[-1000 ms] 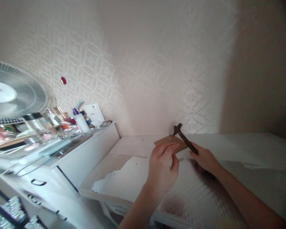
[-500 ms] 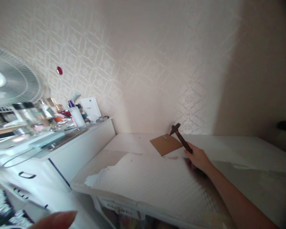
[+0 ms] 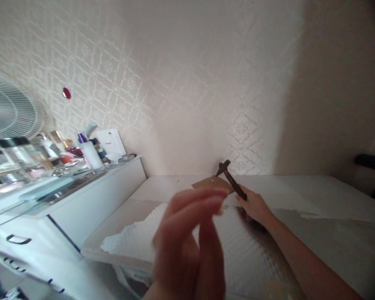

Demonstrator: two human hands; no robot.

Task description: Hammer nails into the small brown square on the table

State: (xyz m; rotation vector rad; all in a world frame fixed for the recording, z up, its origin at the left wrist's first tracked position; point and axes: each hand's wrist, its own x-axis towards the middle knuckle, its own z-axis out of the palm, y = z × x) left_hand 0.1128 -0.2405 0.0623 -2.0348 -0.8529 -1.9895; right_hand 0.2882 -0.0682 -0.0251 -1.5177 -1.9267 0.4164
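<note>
My right hand [image 3: 254,206] rests on the white table [image 3: 300,196] and grips the handle of a small dark hammer [image 3: 229,178], whose head hangs over a brown board [image 3: 206,183] near the wall. A small metal piece sits on that board. My left hand [image 3: 187,246] is raised close to the camera, blurred, with thumb and fingers pinched together; whether anything is between them I cannot make out. It hides part of the board and the white textured sheet [image 3: 137,246] lying on the table.
A white drawer unit [image 3: 90,200] stands to the left, crowded with bottles [image 3: 89,152], a white box [image 3: 111,141] and clear containers. A white fan [image 3: 9,108] is at the far left. A red dot [image 3: 66,92] is on the patterned wall. Something dark [image 3: 371,162] is at the right edge.
My left hand left the board, dropped low to the left, and now is raised in front of the camera, pinched. The view has shifted right. My right hand keeps the hammer over the board.
</note>
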